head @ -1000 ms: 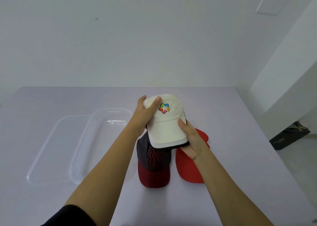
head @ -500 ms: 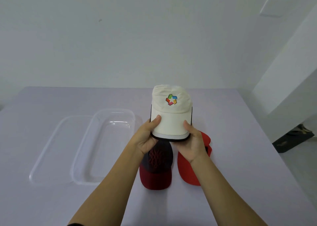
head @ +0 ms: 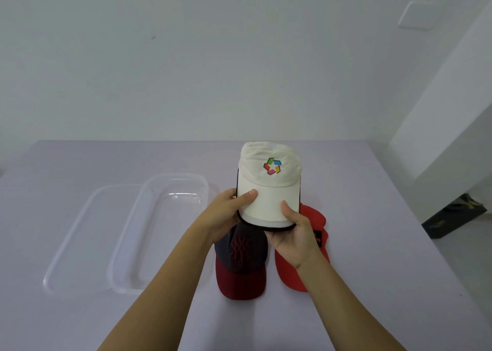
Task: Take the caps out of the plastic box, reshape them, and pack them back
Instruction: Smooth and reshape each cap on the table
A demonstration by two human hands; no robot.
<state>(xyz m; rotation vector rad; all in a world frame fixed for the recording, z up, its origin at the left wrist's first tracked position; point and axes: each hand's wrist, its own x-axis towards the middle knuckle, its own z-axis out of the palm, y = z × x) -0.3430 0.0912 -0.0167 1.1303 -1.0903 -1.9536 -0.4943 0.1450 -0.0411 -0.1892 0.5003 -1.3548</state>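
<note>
Reshaping looks underway: left hand (head: 226, 212) and right hand (head: 295, 231) pinch the brim of the white cap (head: 269, 188), held above two caps on the table. Next probably comes packing it into the clear plastic box (head: 127, 247), left of them.

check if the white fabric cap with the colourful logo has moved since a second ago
Yes. The white fabric cap has shifted right, away from the clear plastic box; the left hand and right hand now both grip its brim.
</note>
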